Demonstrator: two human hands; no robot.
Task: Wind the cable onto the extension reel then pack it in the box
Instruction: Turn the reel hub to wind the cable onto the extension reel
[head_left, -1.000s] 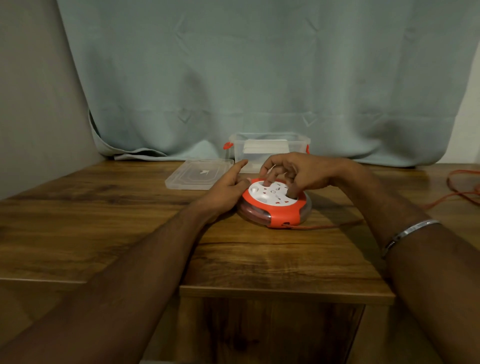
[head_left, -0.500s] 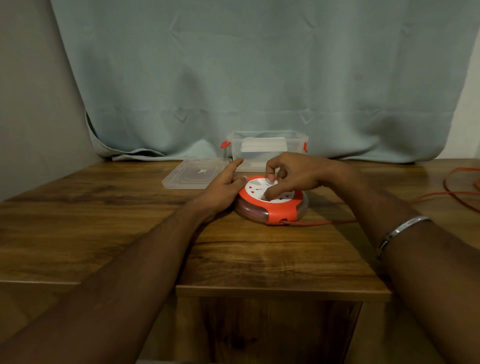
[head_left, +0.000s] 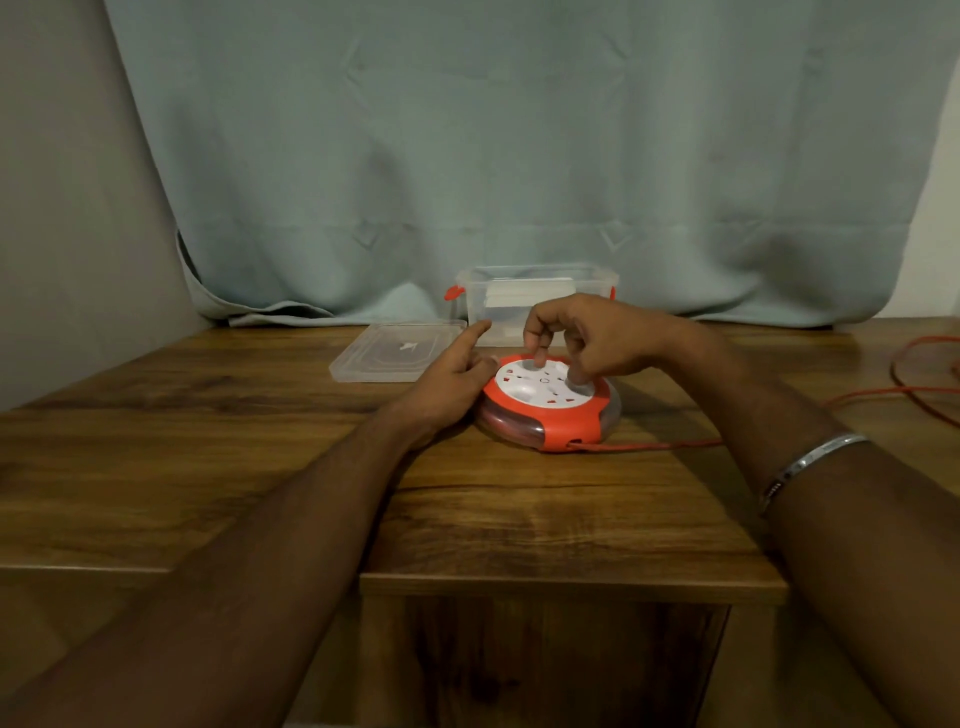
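Note:
A round orange and white extension reel lies flat on the wooden table. My left hand rests against its left rim, forefinger pointing out, steadying it. My right hand sits over the white socket face with fingers curled, fingertips pressing on the top disc. An orange cable leaves the reel's front slot and runs right to loose loops at the table's right edge. The clear plastic box with orange clips stands open behind the reel.
The box's clear lid lies flat left of the box. A pale blue curtain hangs behind the table. The table's front edge steps forward in the middle. A metal bangle is on my right wrist.
My right hand has shifted around the white disc from its near side toward the far right, and the reel's top seems turned. Less slack cable shows at the right. The left hand stays put.

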